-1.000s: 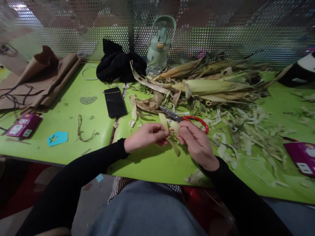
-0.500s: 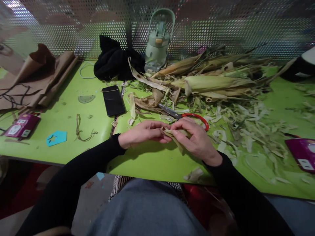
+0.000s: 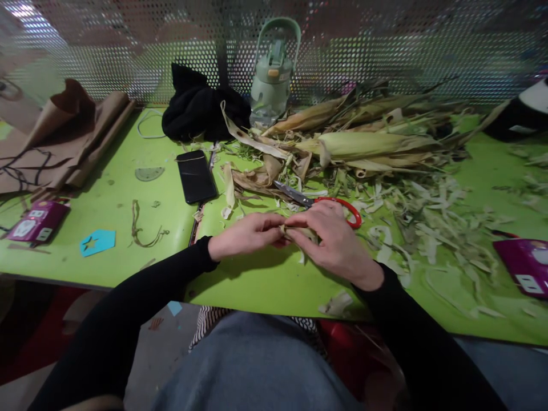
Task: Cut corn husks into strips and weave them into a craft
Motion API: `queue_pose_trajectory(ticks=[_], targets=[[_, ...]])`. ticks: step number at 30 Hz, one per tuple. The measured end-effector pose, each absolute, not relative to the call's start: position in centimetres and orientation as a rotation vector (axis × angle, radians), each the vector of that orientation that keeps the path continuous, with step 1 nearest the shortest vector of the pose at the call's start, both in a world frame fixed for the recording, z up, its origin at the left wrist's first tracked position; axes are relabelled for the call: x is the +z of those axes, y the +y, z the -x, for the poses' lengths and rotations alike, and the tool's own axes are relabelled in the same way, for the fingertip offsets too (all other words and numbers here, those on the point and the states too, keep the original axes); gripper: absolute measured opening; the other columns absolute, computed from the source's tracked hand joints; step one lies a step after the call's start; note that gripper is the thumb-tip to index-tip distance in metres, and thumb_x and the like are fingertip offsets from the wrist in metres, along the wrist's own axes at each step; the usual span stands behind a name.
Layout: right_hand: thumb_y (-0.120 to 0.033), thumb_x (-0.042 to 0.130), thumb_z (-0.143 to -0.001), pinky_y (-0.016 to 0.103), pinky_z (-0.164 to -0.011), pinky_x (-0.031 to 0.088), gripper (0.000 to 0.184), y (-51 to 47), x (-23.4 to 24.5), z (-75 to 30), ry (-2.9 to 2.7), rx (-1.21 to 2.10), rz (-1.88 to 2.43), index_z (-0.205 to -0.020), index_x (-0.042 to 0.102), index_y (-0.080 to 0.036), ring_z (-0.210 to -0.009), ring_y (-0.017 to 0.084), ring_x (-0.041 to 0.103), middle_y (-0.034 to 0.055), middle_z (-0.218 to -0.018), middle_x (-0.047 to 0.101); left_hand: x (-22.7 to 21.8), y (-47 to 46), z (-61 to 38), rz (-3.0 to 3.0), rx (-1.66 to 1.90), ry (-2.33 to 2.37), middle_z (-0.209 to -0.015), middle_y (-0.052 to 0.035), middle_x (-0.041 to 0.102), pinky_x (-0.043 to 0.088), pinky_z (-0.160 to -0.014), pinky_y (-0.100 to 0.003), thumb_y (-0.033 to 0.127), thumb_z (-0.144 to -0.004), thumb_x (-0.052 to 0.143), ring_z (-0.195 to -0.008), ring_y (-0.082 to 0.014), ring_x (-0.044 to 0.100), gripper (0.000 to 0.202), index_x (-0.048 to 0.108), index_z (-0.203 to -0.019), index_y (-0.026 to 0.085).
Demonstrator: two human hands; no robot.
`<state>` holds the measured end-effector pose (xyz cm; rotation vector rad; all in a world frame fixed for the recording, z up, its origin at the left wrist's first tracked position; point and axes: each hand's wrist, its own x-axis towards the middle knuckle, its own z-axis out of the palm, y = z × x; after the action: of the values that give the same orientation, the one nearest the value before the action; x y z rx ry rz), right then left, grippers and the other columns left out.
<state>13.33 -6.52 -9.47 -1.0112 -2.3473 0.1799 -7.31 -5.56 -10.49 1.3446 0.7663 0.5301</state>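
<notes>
Both hands pinch one husk strip (image 3: pixel 299 233) above the green table (image 3: pixel 257 285): left hand (image 3: pixel 248 234) and right hand (image 3: pixel 334 240) now closer, strip folded flatter than a second ago. Scissors (image 3: pixel 319 202) lie untouched just behind.

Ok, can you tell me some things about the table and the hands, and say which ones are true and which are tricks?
1. Both hands hold the same strip of corn husk. True: the left hand and the right hand pinch it between them.
2. The scissors have blue handles. False: the handles are red.
3. The phone lies flat on the green table. True.
4. The right hand is cutting with the scissors. False: the scissors lie on the table just behind the hands.
5. The water bottle stands at the back by the mesh wall. True.
6. The ears of corn are piled to the left of the phone. False: they are to its right.
</notes>
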Motion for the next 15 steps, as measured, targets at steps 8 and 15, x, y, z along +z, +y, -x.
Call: queue_pose_trajectory(ticks=[8, 15], targets=[[-0.025, 0.061, -0.094, 0.043, -0.080, 0.047, 0.008, -6.3, -9.5, -13.3, -2.308, 0.221, 0.932, -0.086, 0.063, -0.026, -0.078, 0.023, 0.061, 0.0016, -0.076, 0.069, -9.9, -5.7, 7.4, -1.363, 0.540, 0.803, -0.097, -0.0067, 0.072, 0.052, -0.083, -0.028, 0.018, -0.091, 0.060, -0.083, -0.0116, 0.065, 0.018, 0.070, -0.104, 0.011], [-0.029, 0.069, -0.090, 0.038, -0.072, 0.051, 0.005, -7.7, -10.1, -12.6, -2.072, -0.031, 1.010, -0.088, 0.071, -0.025, -0.079, 0.023, 0.066, 0.0055, -0.083, 0.072, -11.2, -6.2, 6.1, -0.980, 0.872, 0.794, -0.104, -0.0062, 0.072, 0.050, -0.091, -0.028, 0.029, -0.095, 0.059, -0.091, -0.0122, 0.066, 0.025, 0.067, -0.114, 0.014]])
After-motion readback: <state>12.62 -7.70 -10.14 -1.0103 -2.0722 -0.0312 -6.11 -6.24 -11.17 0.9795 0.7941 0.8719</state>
